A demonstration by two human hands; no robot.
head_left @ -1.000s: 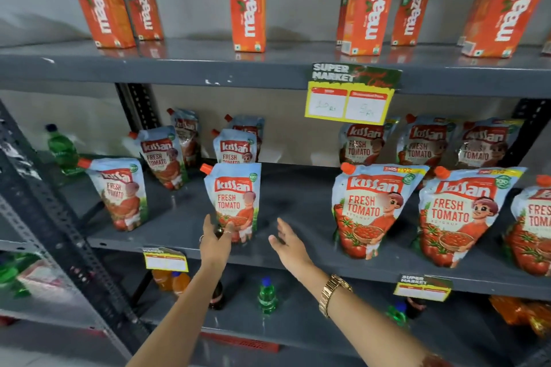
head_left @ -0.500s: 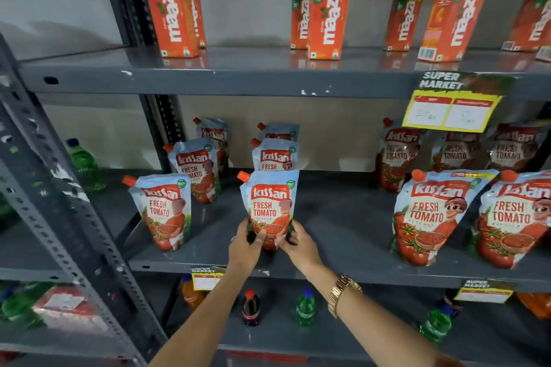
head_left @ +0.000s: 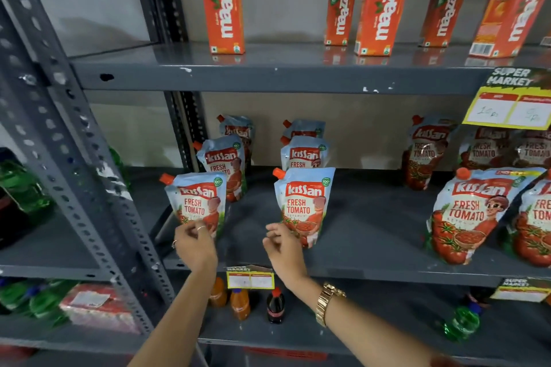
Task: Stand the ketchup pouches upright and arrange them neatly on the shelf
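Blue-and-red Kissan ketchup pouches stand upright on the grey middle shelf (head_left: 372, 247). In the left column the front pouch (head_left: 195, 202) has two more behind it (head_left: 223, 161). My left hand (head_left: 193, 243) covers that front pouch's bottom edge, fingertips pinched on it. The middle front pouch (head_left: 304, 205) also has pouches behind it (head_left: 304, 155). My right hand (head_left: 283, 247) hovers at its lower left corner, fingers loosely curled and holding nothing. Larger pouches (head_left: 468, 214) stand at the right, partly cut off by the frame.
Orange Maaza cartons (head_left: 223, 9) stand on the top shelf. A perforated grey upright (head_left: 74, 173) slants at the left. Small bottles (head_left: 275, 305) stand on the lower shelf, green bottles (head_left: 21, 185) at far left. Yellow price tags (head_left: 507, 110) (head_left: 250, 278) hang from shelf edges.
Both hands have left the middle front pouch, which now stands alone. My left hand moved left to the left front pouch. The camera has come closer and turned left.
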